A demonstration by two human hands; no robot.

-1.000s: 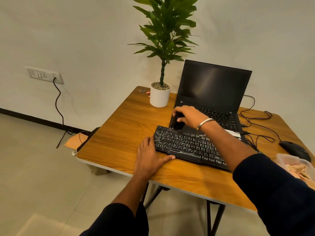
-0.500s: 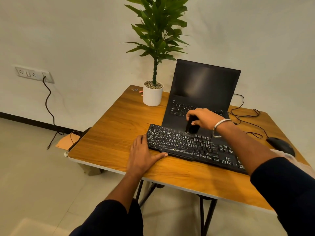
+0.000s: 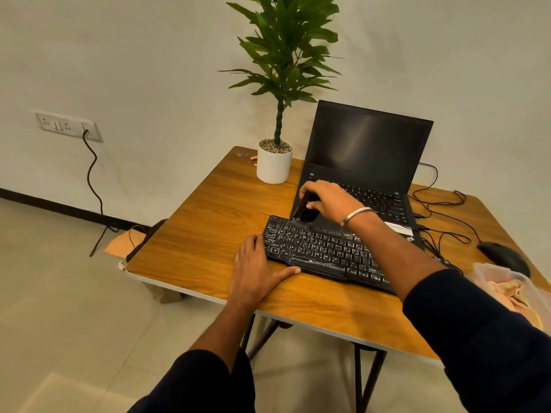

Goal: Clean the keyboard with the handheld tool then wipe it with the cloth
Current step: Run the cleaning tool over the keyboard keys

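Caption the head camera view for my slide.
Right hand brushes the keyboard with a handheld tool; left hand steadies it.

Wooden table (image 3: 208,234), cream wall (image 3: 149,70)

The left hand (image 3: 256,272) lay flat, palm down, fingers together and pointing away, the thumb (image 3: 287,272) splayed out to the right. Its forearm ran back toward the body into a dark sleeve (image 3: 193,380). The right arm reached forward across the view — sleeve pushed up, a metal bangle (image 3: 356,215) on the wrist. The right hand (image 3: 326,199) was curled downward, fingers closed in a grip, knuckles up.
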